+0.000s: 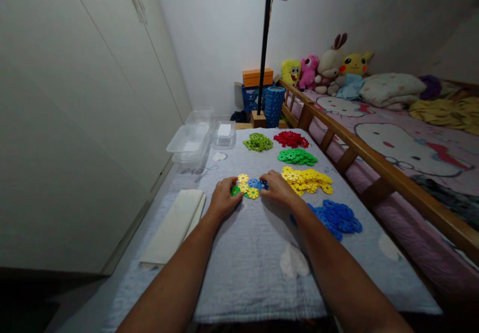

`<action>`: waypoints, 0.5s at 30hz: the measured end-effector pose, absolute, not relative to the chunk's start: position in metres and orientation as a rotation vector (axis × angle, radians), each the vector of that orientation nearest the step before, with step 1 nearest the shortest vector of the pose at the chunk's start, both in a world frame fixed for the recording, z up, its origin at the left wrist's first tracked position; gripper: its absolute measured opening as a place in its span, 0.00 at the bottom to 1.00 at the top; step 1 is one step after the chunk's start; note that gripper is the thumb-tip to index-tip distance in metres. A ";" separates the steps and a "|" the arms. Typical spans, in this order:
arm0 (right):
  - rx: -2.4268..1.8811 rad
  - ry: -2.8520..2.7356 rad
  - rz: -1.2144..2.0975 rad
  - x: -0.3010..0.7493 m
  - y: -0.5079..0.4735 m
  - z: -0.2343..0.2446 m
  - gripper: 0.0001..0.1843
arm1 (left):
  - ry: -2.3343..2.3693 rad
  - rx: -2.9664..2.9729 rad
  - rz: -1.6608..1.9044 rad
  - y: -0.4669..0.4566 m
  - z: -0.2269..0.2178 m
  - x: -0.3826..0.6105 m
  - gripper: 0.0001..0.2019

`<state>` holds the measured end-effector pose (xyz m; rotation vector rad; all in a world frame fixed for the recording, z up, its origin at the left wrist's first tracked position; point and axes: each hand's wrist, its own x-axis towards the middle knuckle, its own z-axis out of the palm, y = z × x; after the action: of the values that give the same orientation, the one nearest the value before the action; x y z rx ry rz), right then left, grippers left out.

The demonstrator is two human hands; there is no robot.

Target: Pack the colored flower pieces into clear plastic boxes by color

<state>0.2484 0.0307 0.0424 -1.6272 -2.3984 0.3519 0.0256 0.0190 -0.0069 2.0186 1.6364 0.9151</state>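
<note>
A small cluster of flower-shaped interlocking plastic discs lies on the cloth between my hands: yellow discs (253, 193), a lighter blue disc (254, 183), a dark blue disc (265, 184) and a green disc (235, 191). My left hand (223, 197) curves around the cluster's left side, thumb and fingers at the green disc. On the opposite side, my right hand (280, 189) has its fingers bent around the dark blue disc. Whether the discs are joined or just overlap is too small to tell.
Sorted disc piles stand on the right: blue (337, 217), yellow (307, 180), green (297, 156), red (291, 138), lime (258, 142). Clear plastic containers (187, 141) sit back left, near a folded cream cloth (174, 227). A wooden bed rail (348, 156) borders the table's right.
</note>
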 end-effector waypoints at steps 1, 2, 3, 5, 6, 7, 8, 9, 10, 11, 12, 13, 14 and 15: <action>-1.610 -2.409 0.363 0.258 0.029 0.048 0.20 | 1.640 2.018 0.910 0.019 -0.007 0.026 0.21; -1.585 -2.423 0.382 0.269 0.027 0.054 0.20 | 1.642 2.017 0.909 0.019 -0.006 0.025 0.21; -1.553 -2.444 0.415 0.281 0.024 0.059 0.20 | 1.642 2.018 0.910 0.018 -0.007 0.025 0.21; -1.528 -2.454 0.481 0.310 0.015 0.068 0.21 | 1.636 2.025 0.917 0.019 -0.008 0.025 0.21; -1.532 -2.447 0.496 0.324 0.010 0.070 0.21 | 1.632 2.030 0.919 0.019 -0.008 0.024 0.20; -1.550 -2.439 0.494 0.337 0.003 0.071 0.20 | 1.629 2.035 0.920 0.019 -0.009 0.024 0.20; -1.576 -2.433 0.498 0.349 -0.004 0.072 0.20 | 1.629 2.037 0.920 0.019 -0.009 0.024 0.20; -1.602 -2.429 0.503 0.359 -0.012 0.072 0.20 | 1.630 2.037 0.919 0.020 -0.010 0.024 0.20; -1.624 -2.430 0.511 0.367 -0.019 0.072 0.19 | 1.634 2.035 0.916 0.020 -0.010 0.024 0.20; -1.642 -2.435 0.522 0.373 -0.027 0.071 0.19 | 1.636 2.032 0.912 0.021 -0.011 0.024 0.20; -1.658 -2.443 0.531 0.377 -0.033 0.071 0.19 | 1.637 2.029 0.910 0.021 -0.011 0.024 0.20; -1.672 -2.453 0.537 0.379 -0.040 0.070 0.18 | 1.637 2.027 0.909 0.021 -0.011 0.024 0.20; -1.684 -2.464 0.538 0.379 -0.045 0.069 0.18 | 1.637 2.026 0.912 0.021 -0.012 0.024 0.20; -1.692 -2.473 0.535 0.378 -0.050 0.068 0.18 | 1.638 2.026 0.917 0.022 -0.012 0.024 0.20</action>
<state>0.3779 -0.0496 0.0678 -1.6922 -2.4731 0.5350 0.0240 0.0216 -0.0121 2.0260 1.6384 0.9173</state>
